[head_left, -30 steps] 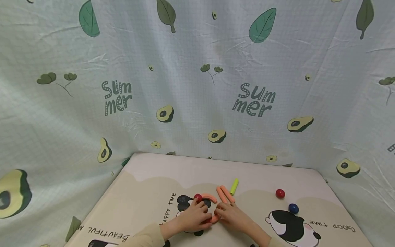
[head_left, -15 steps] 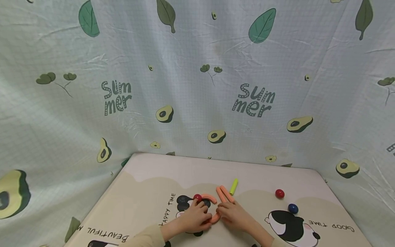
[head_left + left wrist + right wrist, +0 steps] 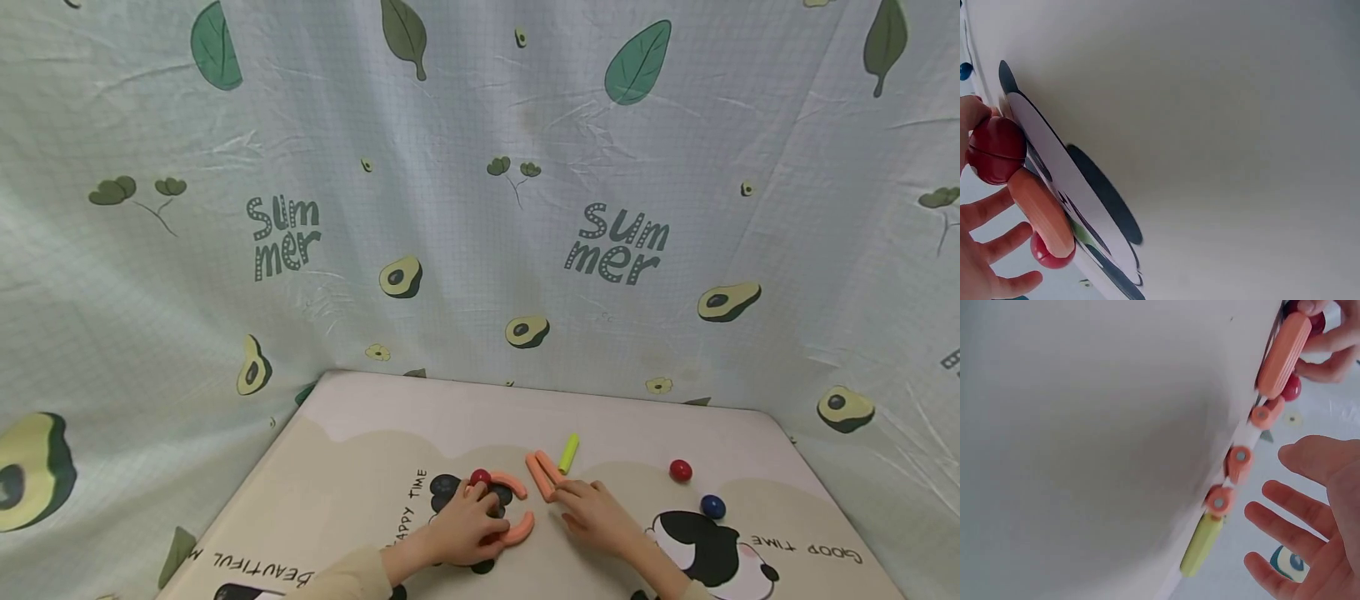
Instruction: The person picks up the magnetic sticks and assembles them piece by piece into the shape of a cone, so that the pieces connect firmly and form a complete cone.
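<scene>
Assembly pieces lie on a printed table mat (image 3: 360, 467), in front of the person. The left hand (image 3: 465, 525) grips the near red ball (image 3: 997, 150) between thumb and finger, its other fingers spread. Near ball: dark red, glossy, with one seam line running round it. The near curved rod (image 3: 519, 530) butts against this ball; it is matte orange, ribbed lengthwise on its outer face, and bows to the right. Beyond it, the far curved rod (image 3: 510, 482), also orange, touches the far red ball (image 3: 480, 477), by the left fingertips. From here the free ends of the two curved rods face each other across a gap.

The right hand (image 3: 596, 518) is apart from the left, thumb and fingers extended and separated, holding nothing. Its fingertips are at the near ends of the first straight rod (image 3: 539, 477) and second straight rod (image 3: 552, 468); contact cannot be confirmed. Both are orange, side by side, each with a grey disc in the near end face. Just beside them: a yellow-green rod (image 3: 569, 454). Well to the right: a loose red ball (image 3: 681, 471) and a blue ball (image 3: 713, 507)
</scene>
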The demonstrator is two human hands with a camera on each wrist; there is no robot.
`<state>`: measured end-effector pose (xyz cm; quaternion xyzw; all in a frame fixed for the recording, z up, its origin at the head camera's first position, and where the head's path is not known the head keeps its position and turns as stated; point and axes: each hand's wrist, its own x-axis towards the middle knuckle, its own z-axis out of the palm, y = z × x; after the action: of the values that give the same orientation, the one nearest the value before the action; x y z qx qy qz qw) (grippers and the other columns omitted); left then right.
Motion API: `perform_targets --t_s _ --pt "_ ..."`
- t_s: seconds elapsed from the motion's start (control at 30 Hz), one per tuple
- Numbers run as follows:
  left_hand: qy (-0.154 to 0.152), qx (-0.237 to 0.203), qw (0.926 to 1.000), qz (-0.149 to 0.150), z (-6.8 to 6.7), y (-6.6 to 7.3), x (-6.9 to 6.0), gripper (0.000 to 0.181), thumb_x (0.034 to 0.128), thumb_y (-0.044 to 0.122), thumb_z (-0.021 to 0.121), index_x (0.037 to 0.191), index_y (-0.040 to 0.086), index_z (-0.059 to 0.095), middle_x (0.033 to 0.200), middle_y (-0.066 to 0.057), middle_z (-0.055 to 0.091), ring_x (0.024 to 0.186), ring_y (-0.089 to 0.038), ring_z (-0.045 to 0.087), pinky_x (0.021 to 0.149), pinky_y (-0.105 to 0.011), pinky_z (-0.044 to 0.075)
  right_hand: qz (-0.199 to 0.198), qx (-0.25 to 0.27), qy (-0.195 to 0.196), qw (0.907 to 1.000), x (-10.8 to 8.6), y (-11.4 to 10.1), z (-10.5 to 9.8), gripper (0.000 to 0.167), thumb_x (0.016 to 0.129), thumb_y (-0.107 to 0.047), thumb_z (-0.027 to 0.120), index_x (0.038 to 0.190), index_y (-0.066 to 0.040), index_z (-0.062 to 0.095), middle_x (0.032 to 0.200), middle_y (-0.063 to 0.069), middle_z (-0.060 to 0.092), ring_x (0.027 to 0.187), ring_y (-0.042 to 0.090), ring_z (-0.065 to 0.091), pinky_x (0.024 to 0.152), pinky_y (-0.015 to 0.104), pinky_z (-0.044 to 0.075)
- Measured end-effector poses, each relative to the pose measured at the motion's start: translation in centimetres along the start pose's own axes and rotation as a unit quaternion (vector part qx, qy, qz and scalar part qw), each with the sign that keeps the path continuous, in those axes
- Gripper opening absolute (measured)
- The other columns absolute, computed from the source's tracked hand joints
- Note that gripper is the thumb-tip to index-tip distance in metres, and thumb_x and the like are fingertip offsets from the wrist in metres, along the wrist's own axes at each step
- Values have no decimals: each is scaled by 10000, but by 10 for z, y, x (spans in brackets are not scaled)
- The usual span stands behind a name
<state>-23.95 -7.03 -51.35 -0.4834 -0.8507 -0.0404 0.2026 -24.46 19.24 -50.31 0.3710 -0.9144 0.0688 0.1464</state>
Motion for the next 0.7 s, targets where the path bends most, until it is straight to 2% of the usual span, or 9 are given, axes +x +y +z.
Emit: perform_targets --t_s 0.13,0.3,0.47,0.7 --pt "-102 -85 9998 -151 -2 -4 -3 126 835 398 545 925 323 591 915 23 518 865 -145 409 749 -421 370 159 88 -32 9998 -5 6 -3 272 768 -143 657 1028 -190 591 1074 -11 594 982 153 568 734 374 414" --pt "-576 -168 9966 -570 -6 -9 -5 299 844 472 491 1056 277 572 1100 -51 498 1050 -260 432 839 -570 359 304 72 -73 9995 -9 12 -6 259 774 -152 655 1026 -169 598 1069 5 600 976 165 569 746 390 426" --pt "-874 -93 9915 -960 -7 -16 -9 534 818 580 460 1222 234 509 1274 -134 411 1134 -329 391 883 -579 319 411 -36 9 9991 -13 18 -8 273 763 -148 664 1027 -178 602 1061 10 601 967 172 568 731 386 426" --pt "-1084 177 9867 -1195 -10 -23 -12 764 752 678 459 1308 155 424 1309 -153 396 1159 -359 405 897 -577 321 870 51 -163 9961 -21 33 -8 253 768 -153 660 1016 -153 607 1069 26 598 974 190 563 749 406 426"
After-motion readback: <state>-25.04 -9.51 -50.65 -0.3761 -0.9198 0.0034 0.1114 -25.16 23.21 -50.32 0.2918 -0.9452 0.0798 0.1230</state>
